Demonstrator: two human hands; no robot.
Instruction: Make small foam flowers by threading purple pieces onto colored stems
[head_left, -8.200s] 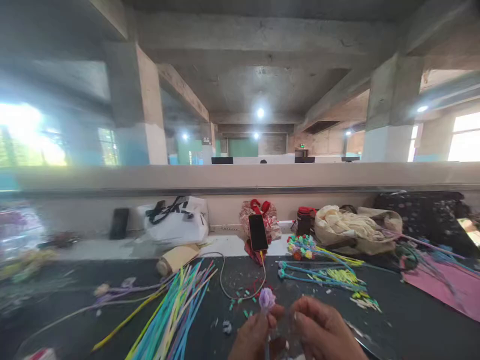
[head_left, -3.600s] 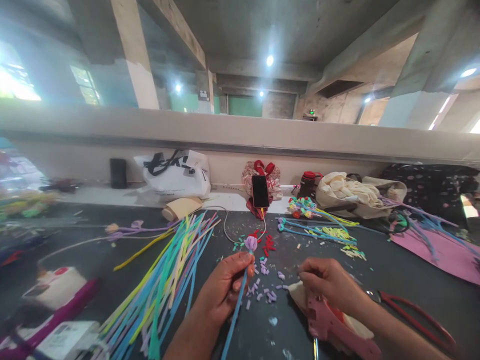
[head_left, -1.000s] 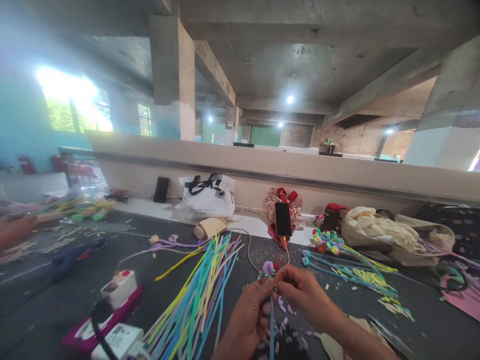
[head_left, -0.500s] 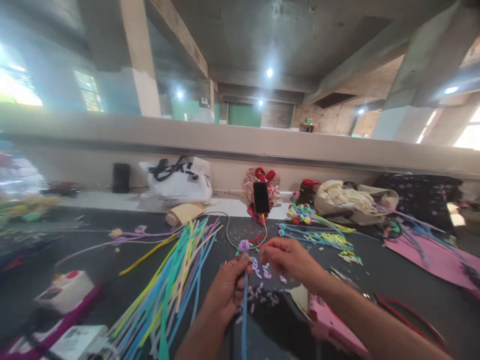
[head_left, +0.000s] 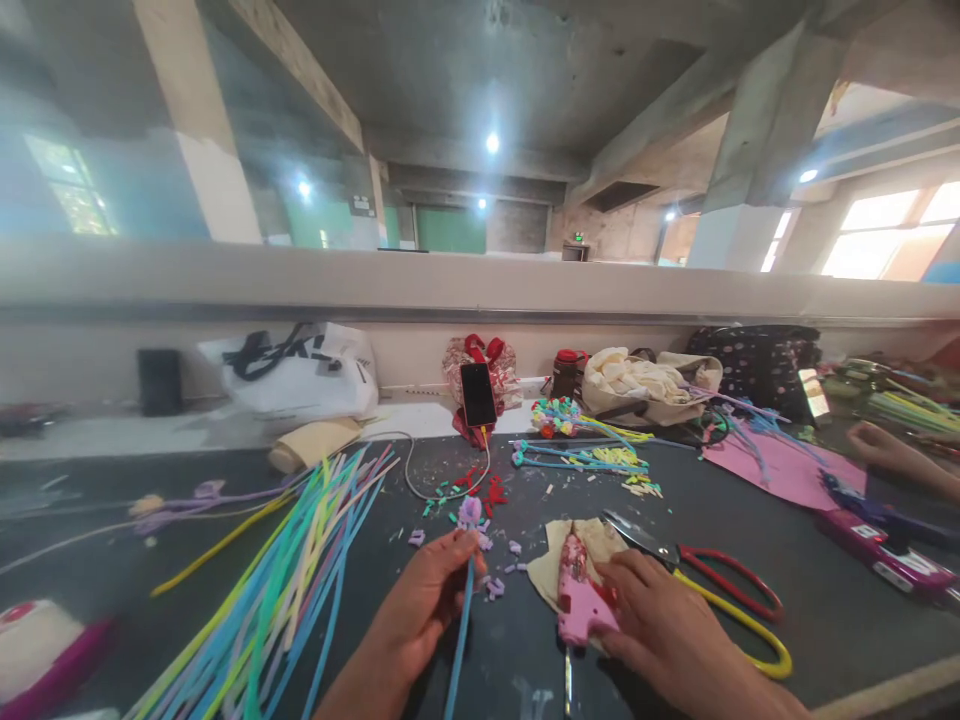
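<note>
Pinching a blue stem (head_left: 459,640) just under its purple bud (head_left: 470,511), the left hand (head_left: 424,608) has its fingers closed on it above the mat (head_left: 817,610). Stem judged light and bendable; hold below the fragile bud. Right hand (head_left: 660,625) curls loosely onto the pink glue gun (head_left: 576,603); firm grip unconfirmed.

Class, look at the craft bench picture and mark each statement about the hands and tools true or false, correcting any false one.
1. The left hand holds a blue stem tipped with a purple bud. True.
2. The right hand holds the scissors. False: it rests on the pink glue gun; the scissors lie beside it.
3. The phone lies flat on the table. False: it leans upright against a red bag.
4. Loose coloured stems lie left of the left hand. True.
</note>
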